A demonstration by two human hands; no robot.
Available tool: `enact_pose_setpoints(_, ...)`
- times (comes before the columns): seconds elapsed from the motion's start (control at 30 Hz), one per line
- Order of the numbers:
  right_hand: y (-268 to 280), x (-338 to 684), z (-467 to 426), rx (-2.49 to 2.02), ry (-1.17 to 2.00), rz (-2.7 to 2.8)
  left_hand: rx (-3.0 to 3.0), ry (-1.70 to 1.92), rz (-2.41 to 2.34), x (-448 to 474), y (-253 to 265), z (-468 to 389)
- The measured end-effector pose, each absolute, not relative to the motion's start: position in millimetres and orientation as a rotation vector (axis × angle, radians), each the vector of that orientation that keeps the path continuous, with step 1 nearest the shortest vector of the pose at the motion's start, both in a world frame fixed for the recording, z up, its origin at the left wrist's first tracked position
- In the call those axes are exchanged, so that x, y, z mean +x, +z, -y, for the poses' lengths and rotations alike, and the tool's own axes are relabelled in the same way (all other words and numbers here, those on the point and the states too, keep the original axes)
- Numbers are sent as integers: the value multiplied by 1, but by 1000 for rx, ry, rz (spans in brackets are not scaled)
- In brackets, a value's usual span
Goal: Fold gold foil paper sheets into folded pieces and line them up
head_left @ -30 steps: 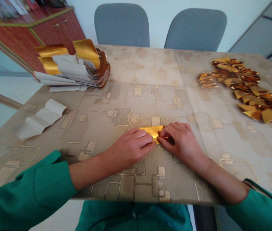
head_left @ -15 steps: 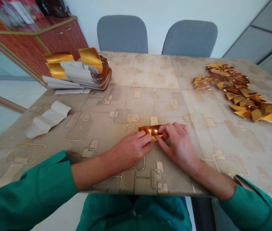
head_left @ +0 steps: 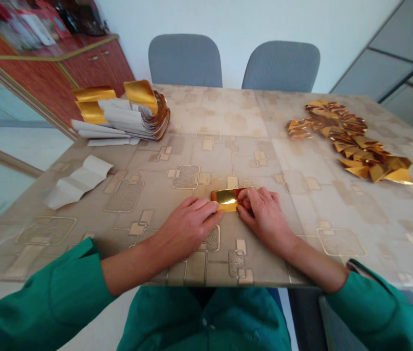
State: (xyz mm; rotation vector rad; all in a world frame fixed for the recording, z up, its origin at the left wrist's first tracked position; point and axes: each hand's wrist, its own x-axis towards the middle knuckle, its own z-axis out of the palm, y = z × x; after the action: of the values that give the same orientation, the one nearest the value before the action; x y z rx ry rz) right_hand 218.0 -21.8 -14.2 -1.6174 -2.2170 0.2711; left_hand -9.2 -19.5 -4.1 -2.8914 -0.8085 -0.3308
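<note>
A narrow folded strip of shiny gold foil paper lies on the patterned tablecloth in front of me. My left hand pinches its near left edge with thumb and fingers. At the strip's right end, my right hand grips it, the bent fingers covering that end. Between the two hands the smooth gold middle shows. What the fingertips do underneath is hidden.
A thick stack of gold-and-white paper sheets stands at the back left. Nearer lies a creased white sheet. Folded gold paper pieces form a curved row at right. Two grey chairs stand beyond the table.
My left hand has slid a little left and down along the strip, baring more of its gold face. The right hand still grips the right end. The camera view has shifted slightly.
</note>
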Motion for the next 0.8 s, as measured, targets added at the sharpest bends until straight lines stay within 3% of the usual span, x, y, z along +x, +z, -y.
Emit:
enact_pose_setpoints(0.27,-17,216,21,-1627,148,2219,-2837,-420,838,-20,-8,29)
enact_pose_setpoints(0.43,-14,203,17,-1689,33,2238,-2866,-267,896,-5,-3,26)
enact_pose_setpoints(0.8,-16,221,12,-1677,153,2265,-2926,-135,943,-9,0,26)
